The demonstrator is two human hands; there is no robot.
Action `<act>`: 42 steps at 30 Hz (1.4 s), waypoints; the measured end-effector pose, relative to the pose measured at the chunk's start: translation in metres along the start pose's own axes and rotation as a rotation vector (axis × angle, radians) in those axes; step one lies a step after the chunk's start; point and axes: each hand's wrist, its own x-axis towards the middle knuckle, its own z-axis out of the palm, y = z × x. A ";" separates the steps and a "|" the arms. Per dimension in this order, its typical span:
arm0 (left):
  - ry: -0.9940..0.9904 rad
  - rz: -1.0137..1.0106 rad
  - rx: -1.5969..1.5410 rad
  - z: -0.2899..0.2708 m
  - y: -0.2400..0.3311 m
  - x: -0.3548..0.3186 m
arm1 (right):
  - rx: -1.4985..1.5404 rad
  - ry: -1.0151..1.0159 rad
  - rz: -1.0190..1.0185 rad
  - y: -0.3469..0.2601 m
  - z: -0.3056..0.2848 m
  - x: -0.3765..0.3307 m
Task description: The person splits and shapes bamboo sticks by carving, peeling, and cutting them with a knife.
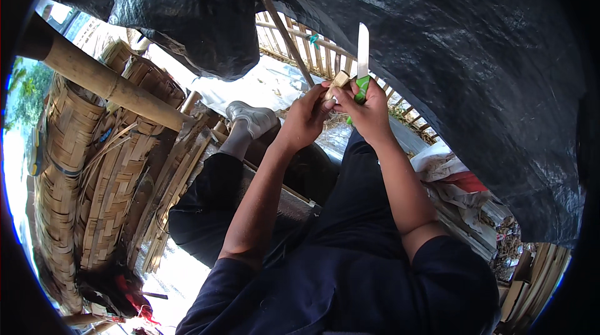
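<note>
Bamboo piece (338, 80): short, pale, squared block, held up in front of the person, just beside the knife (362, 60) on its left. It sits at the fingertips of both hands, approx. centre of view.

Near to far, ref. = bamboo piece:

1. Person's torso and lap, dark navy clothing (350, 260), below the piece. Both forearms rise from here toward it.
2. Left hand (306, 117): directly below-left of the piece, fingers narrowed and pinched on its lower end. Holding the piece.
3. Right hand (370, 110): directly below-right of the piece, fist closed round the green handle of the knife; thumb reaches across to touch the piece. Blade points straight up, flat, pale steel, tip well above the piece.
4. Sock-clad foot (251, 119), white/grey, left of the piece and lower, leg bent w/ dark trouser.
5. Woven bamboo baskets (81, 185): far left of the piece, several stacked on their sides, w/ loose bamboo strips (169, 204) lying between them and the leg.
6. Thick bamboo pole (106, 82): left of the piece, running diagonally above the baskets.
7. Bamboo slat fence (306, 47): behind the piece, just beyond the hands.
8. Black plastic tarp (475, 54): above and right of the piece, overhead cover.
</note>
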 end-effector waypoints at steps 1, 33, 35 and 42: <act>-0.013 -0.014 -0.020 0.002 0.002 0.005 | -0.148 0.039 -0.064 0.014 -0.011 0.001; -0.114 -0.712 -0.784 0.002 0.000 0.022 | -0.833 0.088 -0.061 0.024 -0.017 -0.017; -0.122 -0.715 -0.801 -0.004 0.011 0.028 | -0.823 0.085 -0.042 0.014 -0.021 -0.012; -0.214 -0.875 -0.786 -0.013 0.031 0.011 | -0.770 -0.011 -0.031 0.020 -0.028 -0.022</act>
